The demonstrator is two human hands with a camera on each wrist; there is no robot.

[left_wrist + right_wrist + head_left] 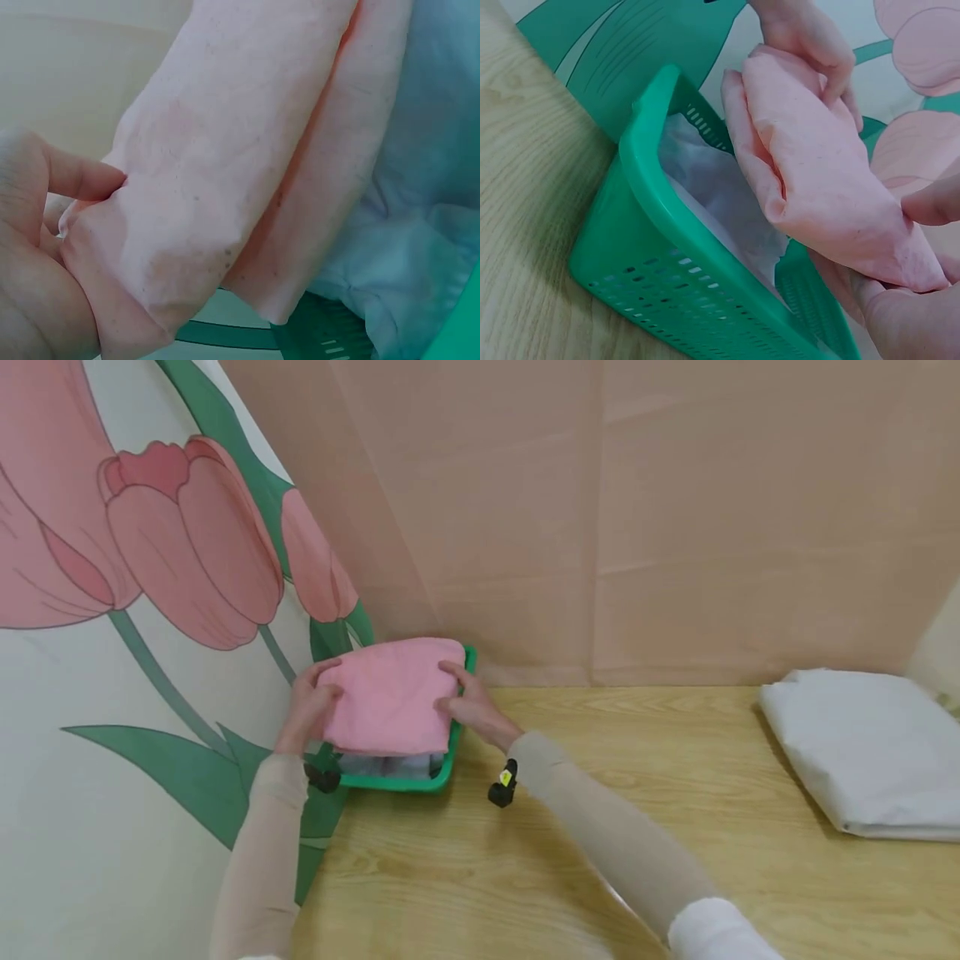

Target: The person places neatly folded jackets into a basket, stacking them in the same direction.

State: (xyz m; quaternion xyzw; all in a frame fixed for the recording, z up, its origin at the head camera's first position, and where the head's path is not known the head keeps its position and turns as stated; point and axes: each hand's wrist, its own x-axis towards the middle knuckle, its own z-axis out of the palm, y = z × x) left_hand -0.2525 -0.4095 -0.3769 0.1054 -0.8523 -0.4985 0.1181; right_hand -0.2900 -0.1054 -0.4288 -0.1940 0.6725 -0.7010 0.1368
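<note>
A folded pink cloth [393, 697] is held between both hands over a green plastic basket [694, 262]. My left hand [306, 703] grips its left end, thumb on top; in the left wrist view the thumb and fingers pinch a fold of the pink cloth [202, 172]. At the other end my right hand [480, 708] grips the cloth, its thumb and fingers on either side in the right wrist view. Beneath the pink bundle, a pale grey-blue cloth [720, 191] lies inside the basket. The bundle's underside is partly hidden.
The basket stands in a corner on a wood-grain surface [600, 760], against a tulip-printed panel [180, 560] on the left and a brown backdrop [637, 527] behind. A folded white sheet [870, 752] lies far right. A small black device [502, 783] hangs at the right wrist.
</note>
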